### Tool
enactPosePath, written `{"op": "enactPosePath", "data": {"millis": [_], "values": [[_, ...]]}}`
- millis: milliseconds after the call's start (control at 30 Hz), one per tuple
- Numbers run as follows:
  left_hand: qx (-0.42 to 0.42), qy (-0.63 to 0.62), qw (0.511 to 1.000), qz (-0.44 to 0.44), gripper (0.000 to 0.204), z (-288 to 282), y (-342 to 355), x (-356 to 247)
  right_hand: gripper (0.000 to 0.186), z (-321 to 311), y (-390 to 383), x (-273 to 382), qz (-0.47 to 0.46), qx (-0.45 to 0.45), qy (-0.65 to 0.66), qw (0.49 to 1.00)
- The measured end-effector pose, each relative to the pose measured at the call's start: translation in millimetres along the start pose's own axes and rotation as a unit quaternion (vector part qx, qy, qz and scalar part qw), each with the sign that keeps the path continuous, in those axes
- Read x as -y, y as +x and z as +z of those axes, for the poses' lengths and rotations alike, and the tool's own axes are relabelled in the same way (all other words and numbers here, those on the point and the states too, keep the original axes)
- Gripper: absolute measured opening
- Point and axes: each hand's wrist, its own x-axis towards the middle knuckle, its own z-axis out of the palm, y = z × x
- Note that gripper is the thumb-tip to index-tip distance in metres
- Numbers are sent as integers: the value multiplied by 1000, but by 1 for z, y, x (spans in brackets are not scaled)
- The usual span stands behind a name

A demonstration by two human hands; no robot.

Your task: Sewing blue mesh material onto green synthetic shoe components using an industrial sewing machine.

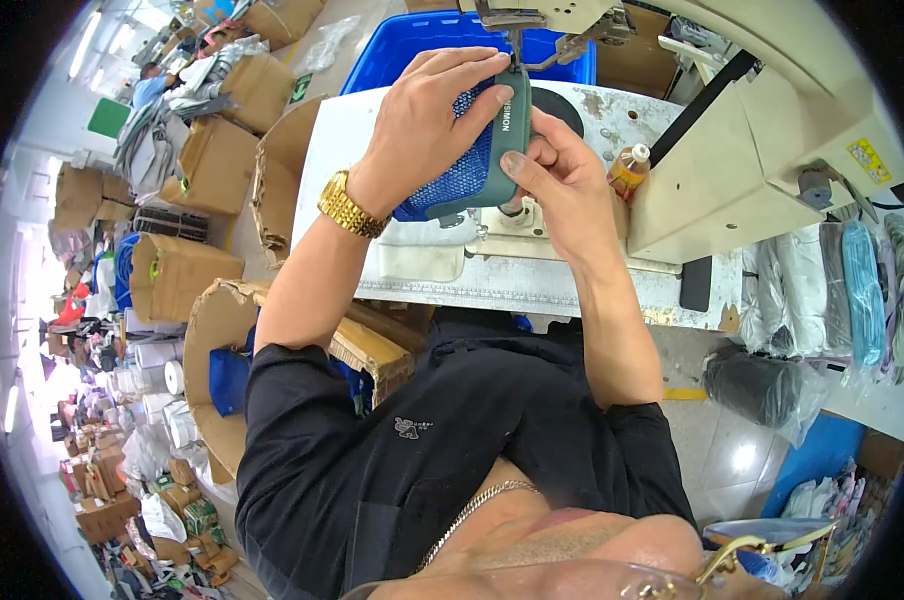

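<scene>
A blue woven fabric piece [457, 180] with a dark green band [509, 135] along its right side is held up at the sewing machine's needle area [516, 50]. White lettering runs along the band. My left hand [422, 115] lies over the top of the piece, fingers stretched toward the needle and thumb on the band. From the right, my right hand [562, 180] pinches the band's lower edge, thumb on top and fingers curled. The band's upper end reaches the presser foot; whether the needle is in it I cannot tell.
The machine's cream body [722, 190] rises on the right of the white worktable [332, 140]. A small bottle [629, 170] with an orange label stands against it. Behind the table is a blue bin [382, 45]. Cardboard boxes [217, 320] crowd the left; wrapped rolls [802, 290] are at right.
</scene>
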Motion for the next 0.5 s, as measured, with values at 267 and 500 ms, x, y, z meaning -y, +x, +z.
{"op": "enactPosePath", "data": {"millis": [267, 500], "values": [[37, 111, 992, 44, 35, -13, -9, -22, 51, -3, -1, -4, -4, -1, -2, 1000], [19, 17, 999, 45, 36, -7, -6, -5, 48, -3, 1, -2, 5, -5, -10, 1000]]}}
